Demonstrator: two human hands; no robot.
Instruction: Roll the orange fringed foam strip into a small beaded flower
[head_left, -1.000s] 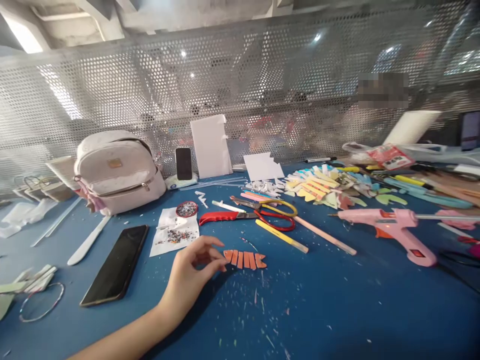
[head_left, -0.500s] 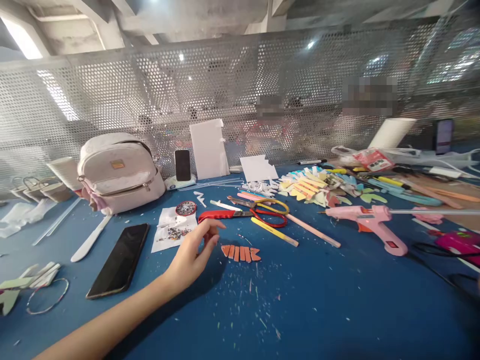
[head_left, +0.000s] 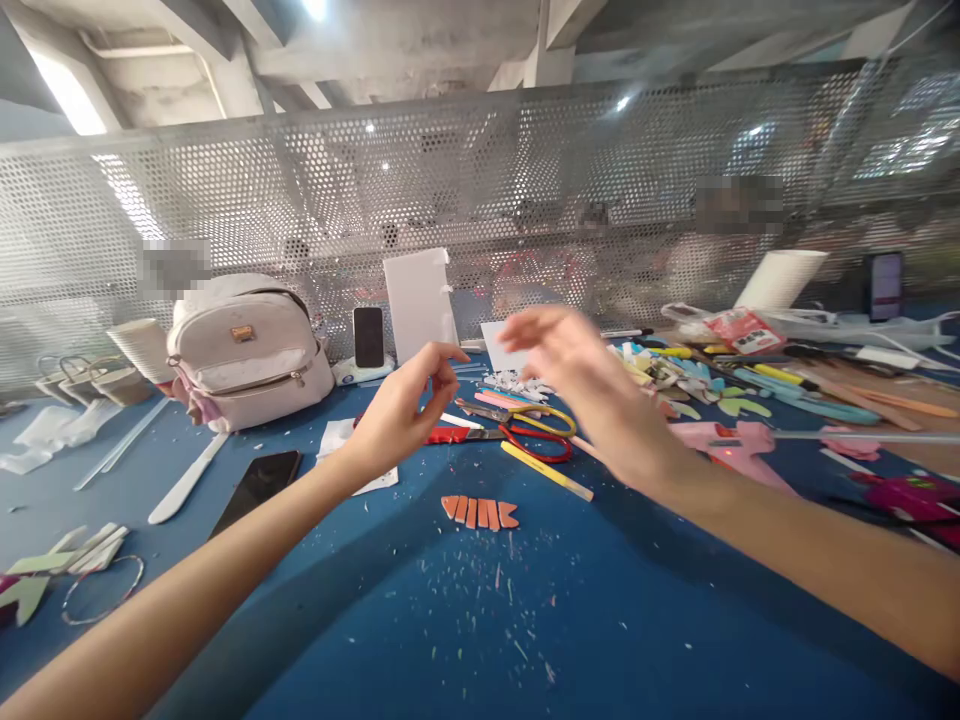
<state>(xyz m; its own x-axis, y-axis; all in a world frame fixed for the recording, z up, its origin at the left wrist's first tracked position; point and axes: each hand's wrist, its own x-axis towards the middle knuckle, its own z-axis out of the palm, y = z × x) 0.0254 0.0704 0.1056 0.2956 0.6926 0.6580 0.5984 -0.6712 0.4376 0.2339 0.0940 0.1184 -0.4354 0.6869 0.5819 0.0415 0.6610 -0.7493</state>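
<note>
My left hand point(head_left: 409, 405) hovers above the blue table, palm down. Its fingers are loosely bent, the index finger stretched out, and nothing shows in them. My right hand point(head_left: 589, 385) is raised opposite, blurred by motion, fingers stretched and apart with nothing visible in them. Between my forearms lies a flat orange fish shape point(head_left: 480, 512) made of cut strips. Under and between the hands are red-handled scissors point(head_left: 536, 443), scissors with a yellow handle loop point(head_left: 551, 416) and a yellow pen-like stick point(head_left: 547, 472). My left hand partly covers a white paper sheet point(head_left: 379, 480).
A white backpack point(head_left: 251, 355), a black phone point(head_left: 259, 480) and a white plastic knife point(head_left: 184, 480) are on the left. A pink glue gun point(head_left: 739, 440), partly behind my right arm, and coloured scraps point(head_left: 675, 375) are on the right. Behind stands a perforated metal screen point(head_left: 465, 190).
My right hand has come into view from the right, over the scissors and scraps. My left hand has risen and shifted slightly away from the fish shape.
</note>
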